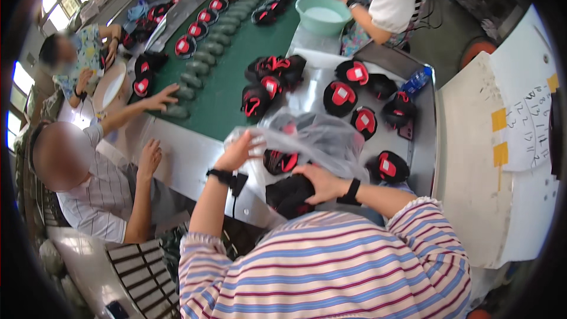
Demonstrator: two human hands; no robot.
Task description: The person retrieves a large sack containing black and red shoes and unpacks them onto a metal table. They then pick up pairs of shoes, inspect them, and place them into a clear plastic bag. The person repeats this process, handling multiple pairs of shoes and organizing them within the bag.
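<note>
A clear plastic bag [319,133] lies bunched in front of me with its mouth toward my body. My left hand [238,150] grips the bag's left edge with curved fingers. Close to my chest, my right hand [323,184] is closed over a black shoe upper [289,194] at the near side of the bag. Another black upper with red lining [280,162] shows at the bag's mouth, partly covered by the film. Just beyond the bag stands a cluster of black and red uppers [271,85]. My right fingertips are partly lost against the dark fabric.
More black and red uppers [339,98] lie on the metal table to the right, near a blue bottle [417,80]. A green conveyor belt [221,91] carries grey-green shoe lasts [204,58]. A co-worker's hand [160,99] reaches over it. A mint basin [322,14] stands far ahead.
</note>
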